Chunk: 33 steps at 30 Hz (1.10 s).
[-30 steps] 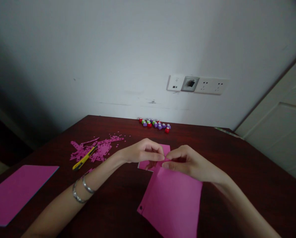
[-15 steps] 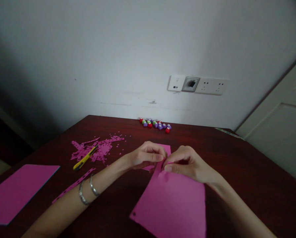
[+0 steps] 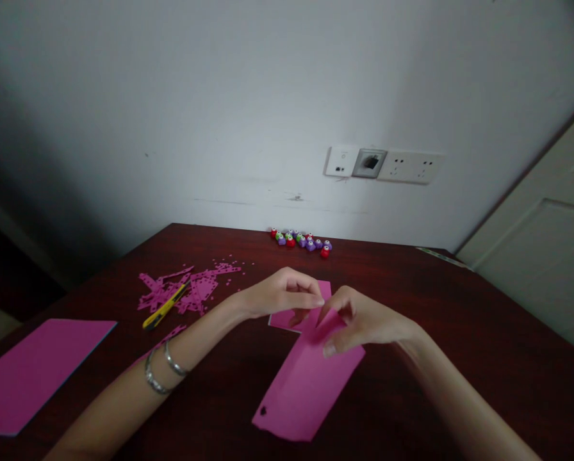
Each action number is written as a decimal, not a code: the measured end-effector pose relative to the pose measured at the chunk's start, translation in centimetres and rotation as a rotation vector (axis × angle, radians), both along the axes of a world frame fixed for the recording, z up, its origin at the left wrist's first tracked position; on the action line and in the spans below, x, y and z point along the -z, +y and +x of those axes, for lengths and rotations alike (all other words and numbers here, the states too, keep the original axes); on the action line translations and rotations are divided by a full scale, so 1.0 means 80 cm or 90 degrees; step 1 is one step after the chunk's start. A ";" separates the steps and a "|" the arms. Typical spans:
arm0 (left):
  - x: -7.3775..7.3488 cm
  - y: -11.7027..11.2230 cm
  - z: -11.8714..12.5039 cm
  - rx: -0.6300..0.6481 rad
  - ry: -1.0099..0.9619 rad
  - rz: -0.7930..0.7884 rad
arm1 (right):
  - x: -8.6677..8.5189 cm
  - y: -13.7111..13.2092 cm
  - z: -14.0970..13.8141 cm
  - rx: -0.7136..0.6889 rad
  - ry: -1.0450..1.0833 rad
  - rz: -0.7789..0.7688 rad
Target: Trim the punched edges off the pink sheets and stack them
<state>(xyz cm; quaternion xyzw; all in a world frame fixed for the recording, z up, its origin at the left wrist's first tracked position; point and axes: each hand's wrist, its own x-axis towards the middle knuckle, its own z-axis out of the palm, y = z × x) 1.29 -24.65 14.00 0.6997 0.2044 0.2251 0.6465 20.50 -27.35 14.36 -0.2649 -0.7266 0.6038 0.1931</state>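
Observation:
A pink sheet of paper (image 3: 299, 390) with a small dark-edged hole in its lower left corner hangs tilted between my two hands. My left hand (image 3: 284, 296), with two silver bangles on its wrist, is closed, thumb and fingers pinching the sheet's upper end. My right hand (image 3: 364, 320) grips the same sheet at its upper right, the thumb lying across its face and the other fingers partly hidden. Beyond them, another pink piece (image 3: 282, 320) lies on the table, partly covered by my left hand.
Pink paper scraps (image 3: 200, 288) and a yellow utility knife (image 3: 166, 307) lie on the dark table (image 3: 460, 358) to the left. Nearer stands a pink pad or stack (image 3: 41, 371). Several small coloured stampers (image 3: 306, 241) sit by the wall, below sockets (image 3: 409, 166).
The held sheet has turned and now shows a narrower face, its right side drawn in. My right thumb has moved slightly down and away from its fingertips. The left hand has barely shifted.

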 end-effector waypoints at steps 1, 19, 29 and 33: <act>0.000 0.000 0.002 -0.010 0.016 0.009 | 0.004 0.001 0.000 -0.001 -0.014 -0.005; -0.001 0.000 -0.001 0.009 0.132 0.169 | 0.002 -0.001 -0.003 0.105 -0.063 -0.004; 0.013 0.002 0.003 0.072 0.029 -0.088 | -0.008 -0.006 0.000 0.059 -0.041 0.001; 0.010 0.009 -0.006 0.047 0.046 -0.013 | -0.010 -0.005 0.009 0.164 -0.072 -0.015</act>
